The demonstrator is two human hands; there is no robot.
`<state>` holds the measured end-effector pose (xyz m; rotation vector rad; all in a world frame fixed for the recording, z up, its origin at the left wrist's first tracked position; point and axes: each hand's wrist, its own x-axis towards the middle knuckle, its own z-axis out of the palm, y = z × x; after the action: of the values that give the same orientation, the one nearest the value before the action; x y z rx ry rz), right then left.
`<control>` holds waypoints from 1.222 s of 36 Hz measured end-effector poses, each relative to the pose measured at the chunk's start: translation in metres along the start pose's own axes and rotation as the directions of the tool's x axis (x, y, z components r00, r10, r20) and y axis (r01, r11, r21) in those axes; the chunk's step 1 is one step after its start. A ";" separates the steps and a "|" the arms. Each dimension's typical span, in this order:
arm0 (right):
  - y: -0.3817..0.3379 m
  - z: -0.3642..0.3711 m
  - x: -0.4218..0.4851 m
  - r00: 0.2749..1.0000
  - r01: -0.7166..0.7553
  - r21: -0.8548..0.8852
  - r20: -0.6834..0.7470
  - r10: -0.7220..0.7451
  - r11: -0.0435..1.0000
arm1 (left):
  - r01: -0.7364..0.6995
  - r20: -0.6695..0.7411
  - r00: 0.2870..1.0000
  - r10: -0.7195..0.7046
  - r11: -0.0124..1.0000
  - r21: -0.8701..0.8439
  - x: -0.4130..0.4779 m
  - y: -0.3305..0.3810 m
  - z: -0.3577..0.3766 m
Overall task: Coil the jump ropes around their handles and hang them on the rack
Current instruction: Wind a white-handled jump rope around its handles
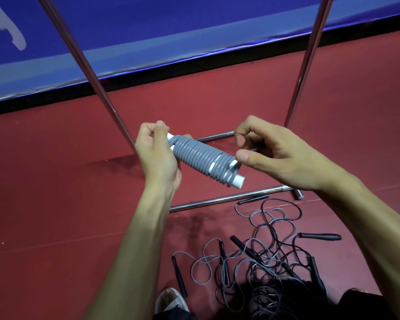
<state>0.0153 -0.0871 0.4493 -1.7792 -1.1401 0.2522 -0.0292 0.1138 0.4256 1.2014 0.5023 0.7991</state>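
A grey jump rope (201,158), wound tightly round its white handles (238,180), is held in the air before the chrome rack (305,63). The left hand (156,155) grips one end to steady it; the right hand (270,153) pinches the last turn, probably to tuck it.

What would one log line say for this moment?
step: coiling | left hand: grips white handles | right hand: pinches grey rope end | floor: tangled ropes | rack: legs only visible

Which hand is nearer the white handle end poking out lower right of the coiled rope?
Right. The right hand is just above that white handle end, by the last coils of the grey rope; the left hand grips the far end.
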 end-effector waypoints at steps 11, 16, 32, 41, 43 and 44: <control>0.000 -0.004 0.002 1.000 0.026 0.082 0.012 -0.027 0.996 | 0.031 0.030 0.999 -0.031 0.999 -0.014 -0.006 0.004 0.002; 0.007 -0.004 0.002 0.998 0.015 0.004 0.061 -0.015 1.000 | 0.054 0.024 0.998 -0.053 0.998 -0.012 -0.006 0.003 0.002; 0.002 -0.003 0.000 0.993 -0.055 0.052 0.109 0.049 0.997 | 0.057 0.047 0.997 -0.057 0.998 0.007 -0.004 0.004 0.001; 0.002 -0.004 -0.003 0.997 -0.043 0.225 0.072 0.028 0.973 | 0.087 0.044 0.995 -0.087 0.996 0.010 -0.005 0.004 0.002; 0.003 -0.003 -0.002 1.000 -0.004 0.192 0.028 -0.001 0.981 | 0.090 0.042 0.995 -0.090 0.996 0.007 -0.005 0.004 0.002; 0.004 -0.001 -0.001 1.000 0.010 0.179 0.016 -0.013 0.984 | 0.091 0.038 0.995 -0.091 0.996 0.002 -0.005 0.004 0.002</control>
<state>0.0176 -0.0889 0.4467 -1.6150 -1.1035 0.3524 -0.0319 0.1090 0.4293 1.1837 0.5227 0.6973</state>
